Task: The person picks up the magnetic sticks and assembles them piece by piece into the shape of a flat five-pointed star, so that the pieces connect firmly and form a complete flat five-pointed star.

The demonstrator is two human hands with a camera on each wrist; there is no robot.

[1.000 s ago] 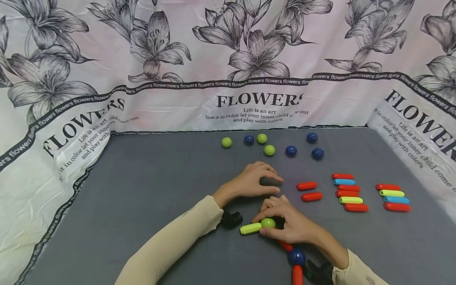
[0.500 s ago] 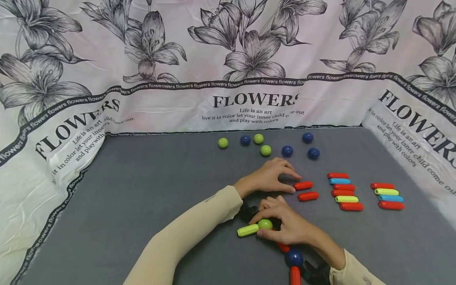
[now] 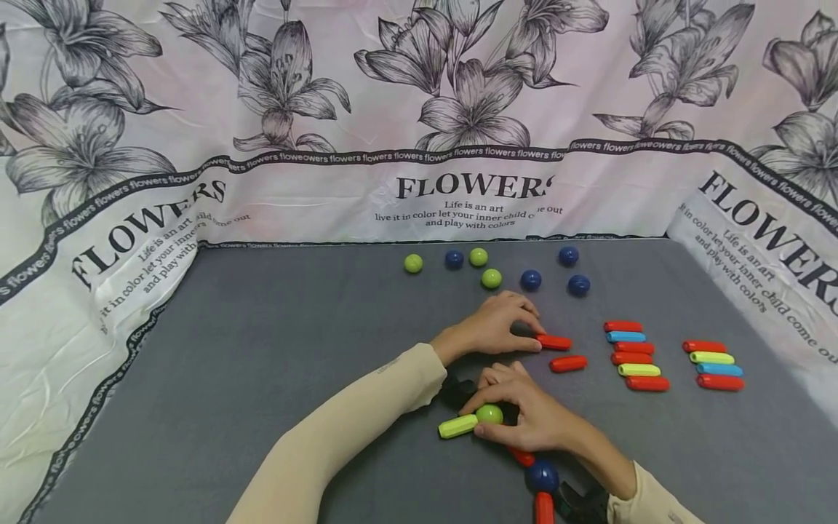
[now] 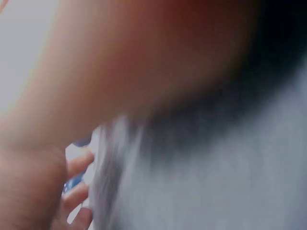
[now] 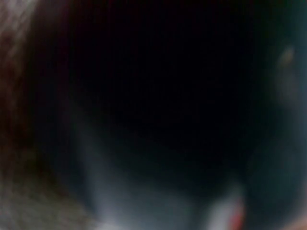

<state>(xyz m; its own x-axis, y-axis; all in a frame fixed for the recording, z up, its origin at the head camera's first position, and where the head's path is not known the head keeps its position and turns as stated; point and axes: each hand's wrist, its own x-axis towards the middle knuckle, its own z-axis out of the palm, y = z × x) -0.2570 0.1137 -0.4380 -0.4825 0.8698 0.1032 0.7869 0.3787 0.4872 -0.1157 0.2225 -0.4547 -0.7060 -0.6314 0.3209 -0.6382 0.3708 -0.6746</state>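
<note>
My right hand [image 3: 527,411] grasps the green ball [image 3: 489,415], thumb on its near side and forefinger on its far side. The ball sits on the grey tabletop [image 3: 294,349], and from it I place everything else. Just left of it, touching, a yellow-green stick [image 3: 457,426] points away. On the ball's right and nearer to me, a slanting red piece [image 3: 521,456] comes out from under my palm and meets a dark blue ball [image 3: 542,477]; below that, a lower red piece [image 3: 544,508] runs out of sight.

My left hand [image 3: 500,325] reaches beyond the green ball, thumb and forefinger pinching the left end of a red stick [image 3: 554,342], which lies to the ball's far right. Another red stick [image 3: 568,364] lies between that one and me, untouched. Farther right of the ball are a row of six sticks [image 3: 633,358] and a row of four sticks [image 3: 719,370], in red, blue and yellow. Well beyond it, three loose green balls [image 3: 491,278] and four loose blue balls [image 3: 531,280] are scattered before the flowered cloth [image 3: 314,196]. Both wrist views are too blurred to show my grip.
</note>
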